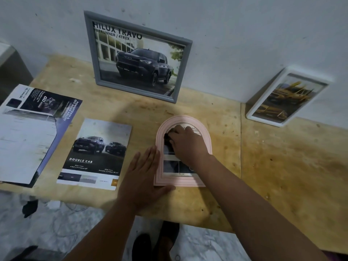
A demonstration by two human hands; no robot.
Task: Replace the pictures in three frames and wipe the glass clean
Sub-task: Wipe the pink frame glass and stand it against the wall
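Pink arched frame (183, 178) flat at table centre, picture in.
Right hand (185, 143) curled round dark cloth (167, 137), wiping glass.
Left hand (143, 176) flat, fingers straight, bracing frame's 9 o'clock edge.
Grey frame (138, 55) at 12 and white frame (286, 99) at 2 o'clock lean on wall, filled; likely last wipe.

brochure (94, 155) left, bare table (282, 166) right
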